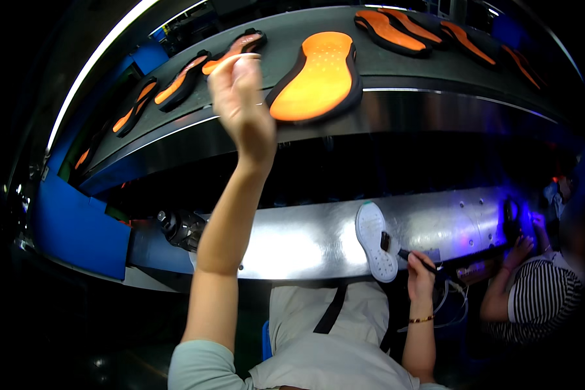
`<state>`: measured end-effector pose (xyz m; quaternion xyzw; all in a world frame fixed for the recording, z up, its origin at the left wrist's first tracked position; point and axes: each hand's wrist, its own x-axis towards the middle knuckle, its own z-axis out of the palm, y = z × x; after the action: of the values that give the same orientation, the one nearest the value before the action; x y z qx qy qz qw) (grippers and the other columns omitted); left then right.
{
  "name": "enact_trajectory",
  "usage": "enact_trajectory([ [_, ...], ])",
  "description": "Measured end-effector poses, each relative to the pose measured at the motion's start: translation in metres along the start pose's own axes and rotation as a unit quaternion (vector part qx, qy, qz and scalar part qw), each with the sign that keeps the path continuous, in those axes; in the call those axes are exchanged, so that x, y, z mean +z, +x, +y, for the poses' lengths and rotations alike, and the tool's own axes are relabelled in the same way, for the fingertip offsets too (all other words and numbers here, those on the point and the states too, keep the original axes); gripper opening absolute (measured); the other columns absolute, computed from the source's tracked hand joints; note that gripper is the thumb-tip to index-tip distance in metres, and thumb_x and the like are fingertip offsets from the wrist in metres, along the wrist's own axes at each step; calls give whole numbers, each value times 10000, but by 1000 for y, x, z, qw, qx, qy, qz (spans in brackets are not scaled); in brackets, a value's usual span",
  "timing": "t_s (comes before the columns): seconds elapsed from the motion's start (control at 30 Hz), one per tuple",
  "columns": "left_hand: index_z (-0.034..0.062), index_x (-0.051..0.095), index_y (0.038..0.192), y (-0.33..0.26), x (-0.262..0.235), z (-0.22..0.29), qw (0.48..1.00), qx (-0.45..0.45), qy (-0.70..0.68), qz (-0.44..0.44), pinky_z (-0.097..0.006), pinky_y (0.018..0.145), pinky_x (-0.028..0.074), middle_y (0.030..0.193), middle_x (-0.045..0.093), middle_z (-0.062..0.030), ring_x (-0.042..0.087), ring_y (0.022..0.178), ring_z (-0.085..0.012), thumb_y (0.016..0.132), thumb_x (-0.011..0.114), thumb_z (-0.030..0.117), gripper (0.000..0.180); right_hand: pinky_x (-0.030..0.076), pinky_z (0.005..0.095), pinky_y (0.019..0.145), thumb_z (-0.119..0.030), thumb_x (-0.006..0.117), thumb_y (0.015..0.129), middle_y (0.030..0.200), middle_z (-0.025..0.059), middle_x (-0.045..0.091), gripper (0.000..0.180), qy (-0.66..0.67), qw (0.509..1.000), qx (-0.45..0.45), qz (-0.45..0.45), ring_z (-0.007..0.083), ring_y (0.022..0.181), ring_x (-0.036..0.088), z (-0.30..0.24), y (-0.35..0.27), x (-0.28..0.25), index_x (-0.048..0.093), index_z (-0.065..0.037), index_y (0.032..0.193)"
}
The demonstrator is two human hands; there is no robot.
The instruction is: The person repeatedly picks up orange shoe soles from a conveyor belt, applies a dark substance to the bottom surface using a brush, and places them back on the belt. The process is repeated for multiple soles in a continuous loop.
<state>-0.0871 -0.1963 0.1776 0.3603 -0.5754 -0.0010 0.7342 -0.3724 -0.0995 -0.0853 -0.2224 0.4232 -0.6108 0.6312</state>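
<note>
Our right hand (422, 278) grips a brush (423, 261) by a white sole (372, 234); our left hand (246, 107), hold unclear, blurs beside a far orange sole (320, 75); left forearm (222, 240) screens bench (292, 240).

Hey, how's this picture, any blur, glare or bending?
Head view: the left hand is blurred; same view, white glare washes over the metal bench, with violet light toward its right end; head view again, fisheye distortion bows the conveyor, and the corners go nearly black.
</note>
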Motion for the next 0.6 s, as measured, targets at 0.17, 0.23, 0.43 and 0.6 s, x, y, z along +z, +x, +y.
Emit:
enact_trajectory([
  [0.17,-71,417,1161,-53,-44,-3,771,-486,-392,-125,-350,867,429,1074,537,-186,554,959,-253,736,538,62,461,438,224,780,42,593,738,874,88,592,169,5,1000,-21,-8,150,825,565,-7,13,13,586,45,907],
  [0.23,-90,381,1186,-87,-65,5,838,-407,-325,-160,-377,905,412,1152,490,-207,513,1034,-286,776,529,153,500,440,218,774,38,593,742,880,94,593,170,-4,1000,-26,-13,148,827,568,-15,14,17,583,53,911],
  [0.43,54,279,1320,-196,-69,18,646,-410,-637,-94,-504,982,295,1284,392,-169,334,1215,-326,670,529,666,928,440,217,757,19,606,736,866,96,600,175,-21,998,-22,-59,137,812,572,-21,12,20,584,54,907],
  [0.6,36,432,1216,-236,-82,-28,615,-556,-552,-89,-449,891,425,1135,524,-176,520,1051,-291,698,557,610,783,444,233,761,21,611,726,839,93,618,149,-15,985,-1,-175,132,785,579,-31,6,53,600,39,874],
])
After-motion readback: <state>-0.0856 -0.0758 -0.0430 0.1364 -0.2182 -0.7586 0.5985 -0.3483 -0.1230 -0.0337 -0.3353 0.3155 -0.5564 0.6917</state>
